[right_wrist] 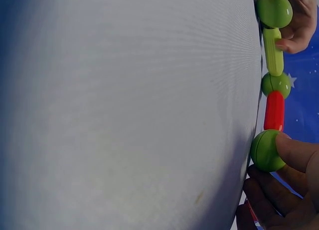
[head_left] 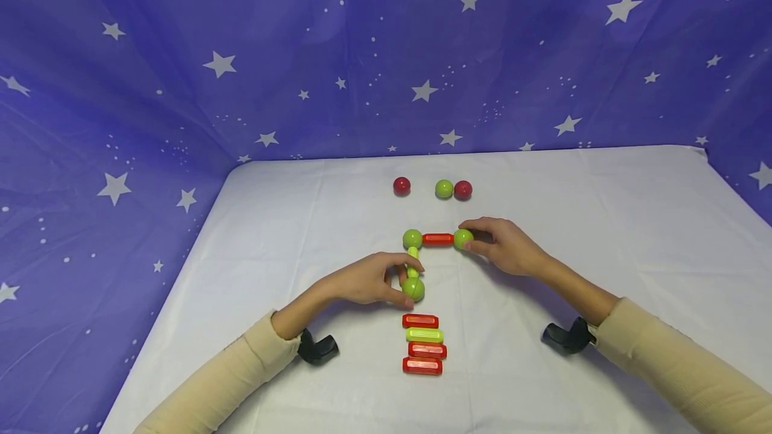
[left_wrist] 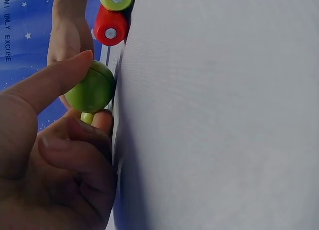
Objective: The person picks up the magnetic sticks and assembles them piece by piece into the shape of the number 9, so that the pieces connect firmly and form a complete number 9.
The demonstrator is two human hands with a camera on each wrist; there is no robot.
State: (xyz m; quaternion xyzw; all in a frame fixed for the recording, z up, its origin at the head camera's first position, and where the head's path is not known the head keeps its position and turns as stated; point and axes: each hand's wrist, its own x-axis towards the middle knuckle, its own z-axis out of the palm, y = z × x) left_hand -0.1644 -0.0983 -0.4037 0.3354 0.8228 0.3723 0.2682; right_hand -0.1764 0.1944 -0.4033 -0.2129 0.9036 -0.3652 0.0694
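Observation:
An L-shaped chain lies on the white cloth: a corner green ball (head_left: 413, 239), a red rod (head_left: 437, 239) running right from it and a yellow-green rod (head_left: 413, 261) running toward the person. My left hand (head_left: 375, 278) grips the near green ball (head_left: 413, 288), thumb on its near side and fingers reaching over the yellow-green rod. At the red rod's far end my right hand (head_left: 505, 245) pinches another green ball (right_wrist: 267, 150) between thumb and fingers. The left wrist view shows the near ball (left_wrist: 90, 88) under the thumb.
Several loose rods lie in a column nearer the person, among them a red rod (head_left: 422, 366) and a yellow-green one (head_left: 425, 335). Farther back are a red ball (head_left: 401, 186), a green ball (head_left: 443, 188) and another red ball (head_left: 463, 189). A starry purple curtain (head_left: 362, 52) hangs behind.

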